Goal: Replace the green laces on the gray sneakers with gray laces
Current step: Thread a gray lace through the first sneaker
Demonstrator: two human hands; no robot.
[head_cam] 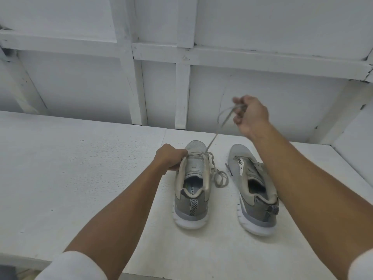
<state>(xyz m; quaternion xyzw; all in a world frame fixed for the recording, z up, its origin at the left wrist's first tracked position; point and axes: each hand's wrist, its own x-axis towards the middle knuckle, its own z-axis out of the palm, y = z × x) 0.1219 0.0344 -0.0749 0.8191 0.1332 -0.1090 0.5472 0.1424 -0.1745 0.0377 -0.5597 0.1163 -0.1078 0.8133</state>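
Two gray sneakers stand on the white tabletop, heels toward me. The left sneaker (191,190) carries a gray lace (213,138) through its eyelets. My left hand (169,158) grips this shoe's left collar edge near the tongue. My right hand (250,116) is raised above and to the right of the shoe, shut on one end of the gray lace, which runs taut from the eyelets up to the fingers. The lace's other end lies in loose loops (220,176) between the shoes. The right sneaker (254,190) leans slightly and shows no lace. No green lace is visible.
The white tabletop (80,168) stretches wide to the left of the shoes. A white panelled wall with wooden battens (181,93) rises right behind the table. A white side wall (355,142) closes the right end.
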